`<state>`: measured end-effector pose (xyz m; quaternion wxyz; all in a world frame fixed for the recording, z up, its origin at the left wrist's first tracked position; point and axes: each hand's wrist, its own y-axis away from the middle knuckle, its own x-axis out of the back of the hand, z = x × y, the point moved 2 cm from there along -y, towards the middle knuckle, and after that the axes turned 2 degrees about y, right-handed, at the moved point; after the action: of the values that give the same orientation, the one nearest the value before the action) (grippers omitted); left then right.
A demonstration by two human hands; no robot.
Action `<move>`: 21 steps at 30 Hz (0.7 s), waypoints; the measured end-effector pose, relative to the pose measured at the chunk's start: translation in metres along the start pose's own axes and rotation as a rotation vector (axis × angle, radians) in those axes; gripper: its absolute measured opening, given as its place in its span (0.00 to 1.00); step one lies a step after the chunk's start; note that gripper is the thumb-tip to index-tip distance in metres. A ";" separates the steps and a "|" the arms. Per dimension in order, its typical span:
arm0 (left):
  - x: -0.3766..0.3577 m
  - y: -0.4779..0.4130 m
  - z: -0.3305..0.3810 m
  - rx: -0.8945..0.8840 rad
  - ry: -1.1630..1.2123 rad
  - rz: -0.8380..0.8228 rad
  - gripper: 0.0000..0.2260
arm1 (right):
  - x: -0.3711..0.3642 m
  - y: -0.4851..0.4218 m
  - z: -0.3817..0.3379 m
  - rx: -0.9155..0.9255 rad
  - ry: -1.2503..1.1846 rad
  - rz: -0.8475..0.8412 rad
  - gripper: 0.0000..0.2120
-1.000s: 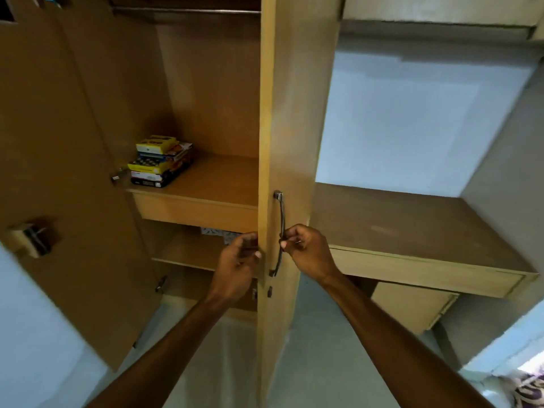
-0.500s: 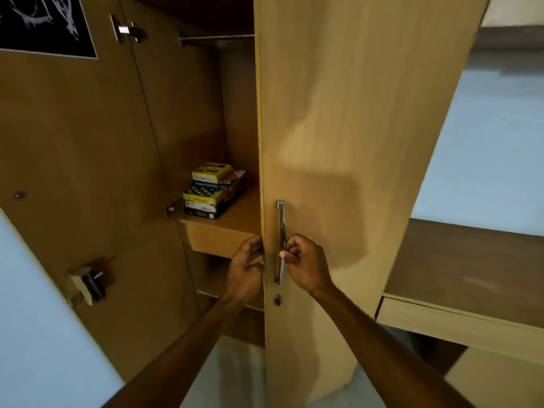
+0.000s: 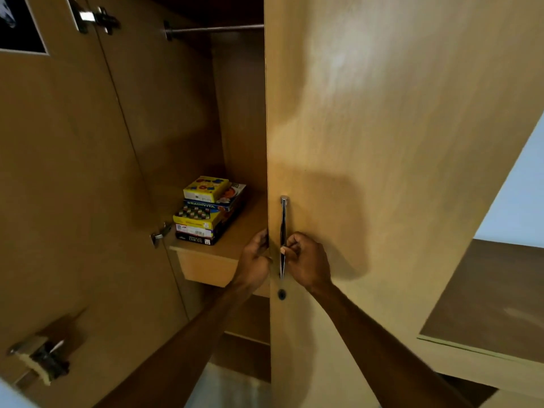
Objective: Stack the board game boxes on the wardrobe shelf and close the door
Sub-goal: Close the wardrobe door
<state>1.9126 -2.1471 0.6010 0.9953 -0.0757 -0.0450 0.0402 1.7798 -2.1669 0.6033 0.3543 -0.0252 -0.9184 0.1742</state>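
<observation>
A stack of several colourful board game boxes (image 3: 209, 212) sits on the wooden wardrobe shelf (image 3: 241, 234), a yellow one on top. The light wooden right door (image 3: 368, 172) is swung partway across the opening and hides the shelf's right part. My right hand (image 3: 306, 260) grips the door's vertical metal handle (image 3: 283, 231) near its lower end. My left hand (image 3: 254, 260) holds the door's left edge, fingers wrapped behind it.
The left door (image 3: 73, 201) stands open with a metal latch (image 3: 41, 360) low on it and hinges at its top. A hanging rail (image 3: 215, 28) crosses the top of the wardrobe. A brown desk surface (image 3: 485, 304) lies at the right under a pale wall.
The right door has swung further across the opening, covering more of the shelf. Both hands have stayed on the door, at its handle and its edge.
</observation>
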 end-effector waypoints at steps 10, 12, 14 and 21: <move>-0.010 -0.066 -0.005 -0.005 0.042 -0.029 0.27 | -0.009 -0.063 0.014 -0.006 0.042 0.012 0.08; -0.011 -0.073 -0.006 -0.010 0.064 -0.031 0.25 | -0.010 -0.070 0.017 0.003 0.040 0.009 0.09; -0.011 -0.078 -0.010 -0.009 0.076 -0.014 0.24 | -0.011 -0.074 0.020 0.009 0.045 0.004 0.07; -0.002 -0.079 -0.020 0.008 0.112 -0.002 0.25 | -0.019 -0.062 0.030 -0.017 -0.053 0.028 0.06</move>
<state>1.9183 -2.2279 0.5930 0.9966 -0.0737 0.0111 0.0349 1.7791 -2.2375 0.5909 0.3270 -0.0361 -0.9285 0.1720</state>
